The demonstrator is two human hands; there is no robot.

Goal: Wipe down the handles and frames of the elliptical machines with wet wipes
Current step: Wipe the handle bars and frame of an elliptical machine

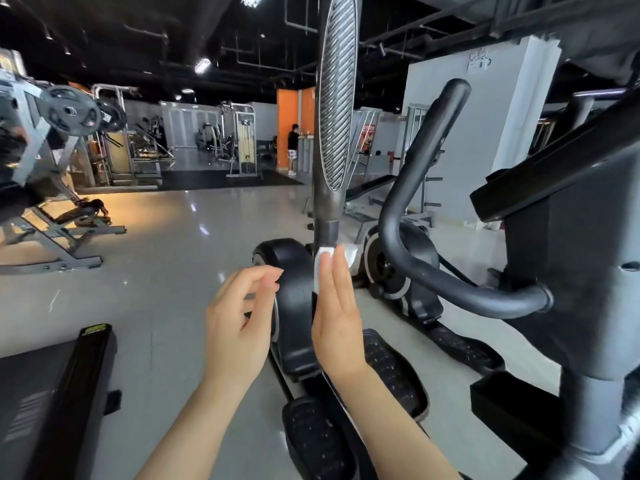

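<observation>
A tall moving handle (336,109) of the elliptical rises in the centre, with a ribbed grey grip above a black shaft. My right hand (337,317) has straight fingers and presses a white wet wipe (321,268) against the shaft just below its black collar. My left hand (239,320) hovers to the left of the shaft, fingers loosely curled, thumb near the fingertips, holding nothing that I can see. Below the hands are the black flywheel housing (294,306) and the foot pedals (394,372). A curved black fixed handle (412,209) bends off to the right.
The console post and frame (568,278) of the elliptical fill the right side. A second elliptical (398,265) stands behind. A black treadmill edge (69,396) lies at lower left. Weight machines (52,161) stand at the left, and a person (293,147) stands far back on the glossy floor.
</observation>
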